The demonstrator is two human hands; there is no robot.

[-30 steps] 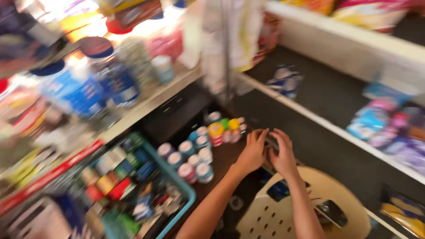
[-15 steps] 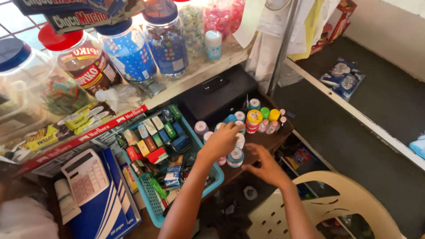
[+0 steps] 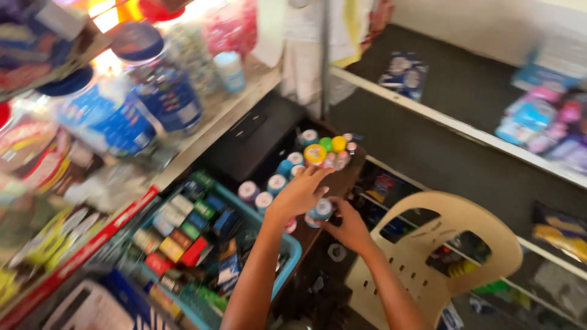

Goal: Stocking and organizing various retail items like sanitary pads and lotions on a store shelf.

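Observation:
My left hand (image 3: 299,194) reaches over a brown shelf (image 3: 342,180) crowded with small round tubs (image 3: 278,174) with white, blue, yellow and green lids, its fingers spread on them. My right hand (image 3: 348,225) sits just below it and grips a small blue-and-white tub (image 3: 321,211). Both forearms come up from the bottom of the view. The picture is blurred, so finer finger contact is unclear.
A turquoise basket (image 3: 287,263) of small coloured packets stands at lower left. Big clear jars with blue lids (image 3: 153,79) line the counter above. A cream plastic chair (image 3: 446,244) stands at the right. White-edged shelves (image 3: 452,125) hold packets.
The view has swung and closed in on the tubs. My hands shifted left along the shelf, and my right hand now holds a small tub.

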